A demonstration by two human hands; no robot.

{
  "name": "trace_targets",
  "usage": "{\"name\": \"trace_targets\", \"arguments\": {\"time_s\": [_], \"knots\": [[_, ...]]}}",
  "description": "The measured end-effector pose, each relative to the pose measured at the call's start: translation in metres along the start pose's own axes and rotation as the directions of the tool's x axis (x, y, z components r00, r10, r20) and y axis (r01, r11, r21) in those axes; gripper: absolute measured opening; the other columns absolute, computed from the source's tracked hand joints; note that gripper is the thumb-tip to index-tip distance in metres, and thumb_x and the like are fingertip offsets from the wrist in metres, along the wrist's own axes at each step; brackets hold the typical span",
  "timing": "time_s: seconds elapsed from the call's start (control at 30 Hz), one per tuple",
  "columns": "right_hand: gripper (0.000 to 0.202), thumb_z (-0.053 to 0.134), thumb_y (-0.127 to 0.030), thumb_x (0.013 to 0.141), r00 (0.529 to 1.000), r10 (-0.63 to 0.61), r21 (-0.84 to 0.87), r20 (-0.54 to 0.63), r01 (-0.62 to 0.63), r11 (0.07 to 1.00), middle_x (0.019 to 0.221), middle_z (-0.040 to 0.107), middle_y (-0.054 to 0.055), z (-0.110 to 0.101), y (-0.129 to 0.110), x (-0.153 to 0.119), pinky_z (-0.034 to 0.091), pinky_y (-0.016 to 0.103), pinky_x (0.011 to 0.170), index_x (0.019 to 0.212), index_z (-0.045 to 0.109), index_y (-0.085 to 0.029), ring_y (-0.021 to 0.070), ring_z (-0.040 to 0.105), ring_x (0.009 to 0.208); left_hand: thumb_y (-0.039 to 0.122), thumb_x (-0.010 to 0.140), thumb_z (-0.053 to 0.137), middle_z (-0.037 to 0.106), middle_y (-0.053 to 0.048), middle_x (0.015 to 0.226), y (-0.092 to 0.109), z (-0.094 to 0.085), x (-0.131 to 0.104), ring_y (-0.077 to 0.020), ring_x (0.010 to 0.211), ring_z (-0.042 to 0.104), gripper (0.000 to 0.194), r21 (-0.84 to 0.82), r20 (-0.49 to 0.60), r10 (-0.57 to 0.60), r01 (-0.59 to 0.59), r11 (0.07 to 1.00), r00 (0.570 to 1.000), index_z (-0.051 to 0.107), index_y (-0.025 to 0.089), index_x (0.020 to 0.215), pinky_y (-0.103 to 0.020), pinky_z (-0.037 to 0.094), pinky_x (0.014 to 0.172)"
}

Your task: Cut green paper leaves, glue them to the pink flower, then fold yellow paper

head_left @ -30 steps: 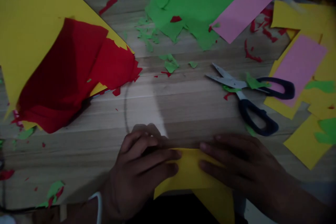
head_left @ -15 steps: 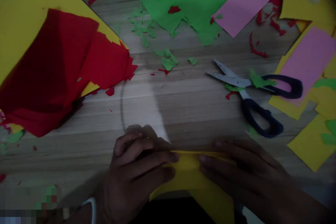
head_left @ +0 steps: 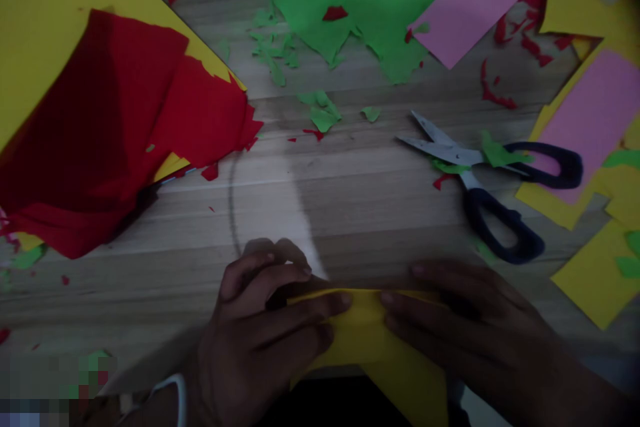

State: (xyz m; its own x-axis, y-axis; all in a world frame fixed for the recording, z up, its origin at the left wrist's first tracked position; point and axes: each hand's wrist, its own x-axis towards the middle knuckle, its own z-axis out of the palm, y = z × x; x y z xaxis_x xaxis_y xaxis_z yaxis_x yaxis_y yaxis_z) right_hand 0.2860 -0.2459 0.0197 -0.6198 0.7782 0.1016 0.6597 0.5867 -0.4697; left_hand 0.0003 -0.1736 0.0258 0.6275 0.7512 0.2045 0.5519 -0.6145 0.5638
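A sheet of yellow paper (head_left: 363,330) lies between my two hands at the near edge of the table, its upper edge folded over and one part hanging down toward me. My left hand (head_left: 265,333) grips its left side, index finger along the fold and thumb below. From the right, my right hand (head_left: 470,327) pinches the same folded edge, fingertips close to those of the left. Beyond the right hand rest scissors (head_left: 467,157) with dark handles, blades apart, a green scrap across them. The underside of the paper is hidden.
Red paper (head_left: 125,127) lies on a large yellow sheet (head_left: 40,0) at the left. Torn green paper (head_left: 350,7) and a pink strip (head_left: 483,7) are at the back. Yellow pieces (head_left: 600,273) and another pink strip (head_left: 590,120) lie at the right. Small scraps litter the wooden table (head_left: 350,207).
My left index finger has slid slightly right along the yellow paper's fold, showing more of its upper edge. The right hand stays nearly still. The view has shifted slightly.
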Motion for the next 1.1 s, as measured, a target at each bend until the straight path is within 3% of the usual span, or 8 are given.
{"name": "trace_targets", "arguments": {"time_s": [0.17,0.4,0.6,0.73,0.9,1.0,1.1], "knots": [[0.041,0.041,-0.017,0.098,1.0,-0.016,-0.009,-0.002,0.016,1.0,0.132,0.07,0.003,0.0,-0.001,-0.001,0.05,0.045,0.103,0.128,0.068,-0.025,0.0273,0.052,0.134,0.027,0.099,0.059,0.077,0.015,0.087,0.004,0.008,-0.004,-0.0069,0.089,0.064,0.019,-0.031,-0.102,-0.067,0.064,0.997,0.993,0.076,0.034,0.094,-0.025,0.033,0.114],[0.043,0.04,-0.021,0.099,0.999,-0.036,-0.009,0.018,0.036,0.999,0.136,0.067,0.003,0.0,0.0,-0.002,0.049,0.044,0.105,0.134,0.065,-0.026,0.0267,0.05,0.136,0.034,0.101,0.056,0.073,0.012,0.084,0.005,0.006,0.0,-0.0052,0.084,0.064,0.023,-0.034,-0.1,-0.104,0.101,0.994,0.99,0.076,0.035,0.09,-0.021,0.034,0.112],[0.044,0.04,-0.017,0.099,0.997,-0.057,-0.021,0.048,0.058,0.998,0.136,0.067,0.0,-0.005,0.004,0.001,0.049,0.044,0.105,0.136,0.063,-0.027,0.025,0.052,0.133,0.019,0.098,0.058,0.078,0.015,0.098,-0.004,0.001,-0.005,-0.0129,0.102,0.062,0.026,-0.086,0.018,0.02,-0.019,0.996,1.0,0.075,0.033,0.085,-0.037,0.031,0.115],[0.044,0.036,-0.02,0.101,0.997,-0.061,-0.014,0.048,0.061,0.998,0.138,0.066,-0.001,-0.005,0.005,0.003,0.048,0.044,0.106,0.136,0.063,-0.026,0.0256,0.051,0.134,0.013,0.094,0.059,0.079,0.013,0.096,-0.011,-0.004,-0.009,-0.0152,0.1,0.062,0.029,-0.092,-0.01,0.009,-0.01,0.996,1.0,0.076,0.035,0.085,-0.041,0.033,0.112],[0.044,0.036,-0.026,0.102,0.994,-0.094,0.001,0.06,0.094,0.996,0.139,0.065,0.001,-0.004,0.007,0.003,0.049,0.045,0.104,0.138,0.062,-0.024,0.027,0.053,0.133,0.013,0.086,0.067,0.08,0.011,0.098,-0.023,-0.019,-0.016,-0.0191,0.102,0.062,0.024,0.074,0.05,0.078,-0.082,0.994,0.996,0.076,0.034,0.095,-0.044,0.036,0.106],[0.045,0.034,-0.023,0.102,0.994,-0.099,-0.013,0.054,0.1,0.995,0.14,0.064,0.001,-0.003,0.006,0.002,0.049,0.046,0.103,0.138,0.062,-0.023,0.0273,0.053,0.132,0.01,0.086,0.067,0.08,0.01,0.095,-0.022,-0.025,-0.019,-0.0192,0.1,0.064,0.023,0.128,-0.032,-0.024,0.028,0.991,0.999,0.074,0.032,0.088,-0.044,0.041,0.103],[0.046,0.034,-0.018,0.101,0.996,-0.081,-0.022,0.04,0.082,0.996,0.14,0.065,0.0,-0.001,0.005,0.0,0.048,0.047,0.104,0.138,0.061,-0.023,0.0272,0.051,0.133,0.013,0.09,0.062,0.078,0.01,0.107,-0.005,-0.021,-0.021,-0.018,0.109,0.063,0.024,0.121,-0.083,-0.14,0.149,0.981,0.987,0.074,0.032,0.093,-0.042,0.04,0.108]]}}
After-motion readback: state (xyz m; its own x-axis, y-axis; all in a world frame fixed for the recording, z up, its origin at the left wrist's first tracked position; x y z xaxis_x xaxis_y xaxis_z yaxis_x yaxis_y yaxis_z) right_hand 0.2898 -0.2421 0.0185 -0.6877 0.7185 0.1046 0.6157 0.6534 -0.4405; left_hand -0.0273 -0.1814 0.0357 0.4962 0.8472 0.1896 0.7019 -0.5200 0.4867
